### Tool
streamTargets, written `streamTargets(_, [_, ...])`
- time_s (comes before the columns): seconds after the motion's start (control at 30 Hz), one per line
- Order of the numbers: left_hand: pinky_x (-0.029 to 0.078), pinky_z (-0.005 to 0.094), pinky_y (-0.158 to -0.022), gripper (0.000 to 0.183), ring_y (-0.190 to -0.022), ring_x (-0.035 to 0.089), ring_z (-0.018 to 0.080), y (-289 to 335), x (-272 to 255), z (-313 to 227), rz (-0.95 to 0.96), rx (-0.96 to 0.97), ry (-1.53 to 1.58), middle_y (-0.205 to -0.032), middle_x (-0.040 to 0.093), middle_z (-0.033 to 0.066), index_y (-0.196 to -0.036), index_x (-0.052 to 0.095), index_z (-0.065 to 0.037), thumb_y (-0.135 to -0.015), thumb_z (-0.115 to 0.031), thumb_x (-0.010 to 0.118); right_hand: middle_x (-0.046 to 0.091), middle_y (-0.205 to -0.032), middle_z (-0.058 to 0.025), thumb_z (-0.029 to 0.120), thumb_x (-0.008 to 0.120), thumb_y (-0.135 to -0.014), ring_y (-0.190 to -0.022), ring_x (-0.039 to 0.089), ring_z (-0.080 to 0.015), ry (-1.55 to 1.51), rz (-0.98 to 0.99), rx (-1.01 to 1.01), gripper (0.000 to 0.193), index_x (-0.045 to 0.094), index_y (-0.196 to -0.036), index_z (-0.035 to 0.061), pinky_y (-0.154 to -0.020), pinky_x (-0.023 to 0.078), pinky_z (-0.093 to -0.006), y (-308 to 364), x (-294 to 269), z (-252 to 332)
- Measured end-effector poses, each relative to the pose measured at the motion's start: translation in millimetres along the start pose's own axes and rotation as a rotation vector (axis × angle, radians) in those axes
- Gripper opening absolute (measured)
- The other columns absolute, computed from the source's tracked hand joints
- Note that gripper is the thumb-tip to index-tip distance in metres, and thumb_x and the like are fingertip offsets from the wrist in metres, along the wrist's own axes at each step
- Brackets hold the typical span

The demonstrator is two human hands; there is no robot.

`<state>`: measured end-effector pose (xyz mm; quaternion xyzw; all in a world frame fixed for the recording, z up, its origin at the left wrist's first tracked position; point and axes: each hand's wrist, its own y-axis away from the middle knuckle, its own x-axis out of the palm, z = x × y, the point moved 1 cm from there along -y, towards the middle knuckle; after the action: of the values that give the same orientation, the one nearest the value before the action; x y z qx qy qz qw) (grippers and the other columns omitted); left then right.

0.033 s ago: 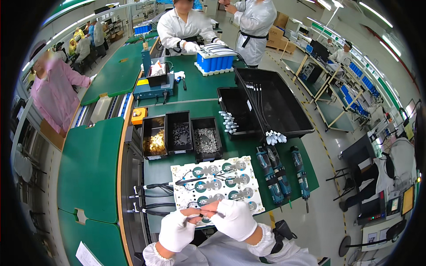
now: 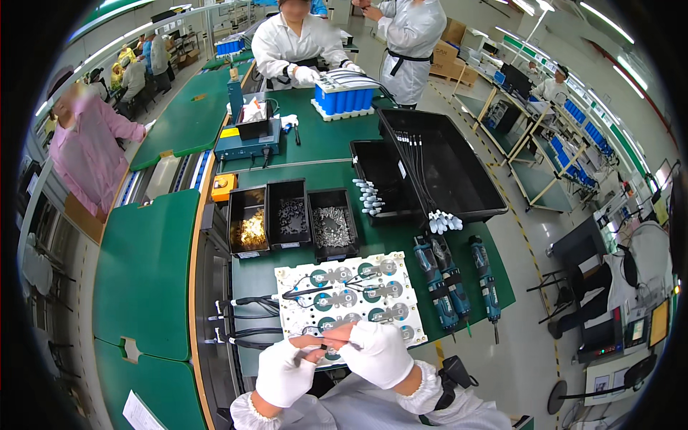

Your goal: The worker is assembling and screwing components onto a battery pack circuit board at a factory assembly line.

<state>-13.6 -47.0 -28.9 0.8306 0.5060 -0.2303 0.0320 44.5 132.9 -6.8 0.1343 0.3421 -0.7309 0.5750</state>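
A white battery-pack panel (image 2: pixel 294 304) lies on the green bench in front of me, with round green pads, grey metal connector plates (image 2: pixel 390 290) and thin black wires on top. Thick black cables (image 2: pixel 254 308) leave its left side. My left hand (image 2: pixel 290 365) and my right hand (image 2: pixel 373 355), both in white fingerless gloves, meet over the panel's near edge. Their bare fingertips are closed together around a small dark piece, perhaps a wire end, that I cannot make out. The right hand partly covers the panel's near connector plates.
Beyond the panel stand black bins of brass-coloured parts (image 2: pixel 251 228), dark parts (image 2: pixel 292 215) and silver hardware (image 2: pixel 333 228). Several power screwdrivers (image 2: pixel 485 279) lie at right. Large black trays (image 2: pixel 459 172) hold cables. Across the bench, a co-worker's gloved hands hold a blue battery pack (image 2: pixel 344 100).
The co-worker's blue battery pack has shifted slightly left, together with that person's hands. My own hands stay practically where they were on the panel.
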Motion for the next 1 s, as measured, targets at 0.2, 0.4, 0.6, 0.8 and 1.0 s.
streamTargets(0.2, [0.053, 0.024, -0.061, 0.014, -0.07, 0.066, 0.0078, -5, 2, 6, -0.057, -0.208, 0.261, -0.085, 0.075, 0.0071, -0.102, 0.074, 0.001, -0.09, -0.007, 0.074, 0.076, -0.092, -0.0113, 0.004, 0.072, -0.088, -0.077, 0.074, -0.0221, -0.183, -0.118, 0.115, 0.017, 0.075, -0.104, 0.0046, -0.067, 0.057, -0.0294, -10, 6, 4])
streamTargets(0.4, [0.047, 0.02, -0.057, 0.02, -0.063, 0.059, 0.004, -7, 4, 5, -0.046, -0.322, 0.352, -0.084, 0.075, 0.0068, -0.109, 0.076, -0.002, -0.092, -0.013, 0.074, 0.076, -0.093, -0.0121, 0.001, 0.073, -0.087, -0.079, 0.075, -0.0224, -0.022, -0.096, 0.066, 0.02, 0.072, -0.106, 0.0054, -0.067, 0.058, -0.0273, -1, 13, 1])
streamTargets(0.6, [0.048, 0.0212, -0.06, 0.025, -0.067, 0.058, 0.0039, -12, -4, -4, 0.096, -0.241, 0.233, -0.088, 0.076, 0.0069, -0.119, 0.074, -0.005, -0.096, -0.014, 0.068, 0.075, -0.097, -0.0069, 0.001, 0.076, -0.077, -0.081, 0.073, -0.0239, 0.098, -0.199, -0.201, 0.031, 0.074, -0.107, 0.009, -0.067, 0.058, -0.0333, 8, 17, -6])
streamTargets(0.8, [0.053, 0.0236, -0.073, 0.028, -0.084, 0.064, 0.0086, -13, -11, -7, 0.163, -0.327, 0.405, -0.1, 0.075, 0.008, -0.124, 0.071, -0.004, -0.099, -0.012, 0.063, 0.072, -0.098, -0.0052, -0.001, 0.076, -0.074, -0.082, 0.07, -0.024, 0.066, -0.199, -0.199, 0.034, 0.075, -0.107, 0.0088, -0.068, 0.058, -0.0327, 9, 17, -7])
streamTargets(1.0, [0.054, 0.0248, -0.076, 0.028, -0.085, 0.067, 0.0112, -15, -16, -2, 0.197, -0.369, 0.431, -0.101, 0.075, 0.0108, -0.124, 0.07, -0.001, -0.098, -0.01, 0.064, 0.074, -0.095, -0.0074, -0.004, 0.072, -0.076, -0.081, 0.071, -0.0235, 0.126, -0.078, -0.257, 0.033, 0.076, -0.107, 0.0075, -0.07, 0.057, -0.032, 5, 9, 0])
